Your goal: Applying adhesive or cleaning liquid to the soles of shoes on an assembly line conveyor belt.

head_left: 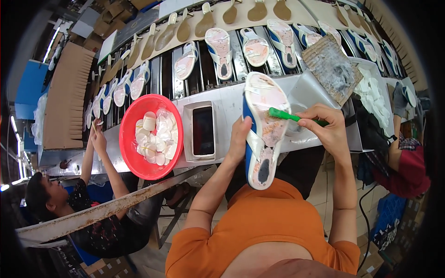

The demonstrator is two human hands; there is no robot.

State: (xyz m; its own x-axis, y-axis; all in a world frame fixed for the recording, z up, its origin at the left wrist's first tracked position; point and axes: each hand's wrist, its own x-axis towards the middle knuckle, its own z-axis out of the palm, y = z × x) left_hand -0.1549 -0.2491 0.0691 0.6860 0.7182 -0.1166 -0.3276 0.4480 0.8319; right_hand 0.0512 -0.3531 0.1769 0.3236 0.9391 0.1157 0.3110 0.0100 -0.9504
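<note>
Holding the white-and-blue sandal (265,131) just toward three o'clock from mid-view, its toe at twelve, with the left hand (238,139) clasped round its nine-o'clock edge, presumably to steady the upturned footbed (265,95); pinching a green brush (283,114) in the right hand (331,132), pointed in from three o'clock, probably for close control. Further out at nine o'clock, a red bowl (127,139) of white round pads (150,121), likely set there for easy reach, and, between bowl and sandal, a white tray (187,134) with dark contents (203,131), impossible to identify.
</note>
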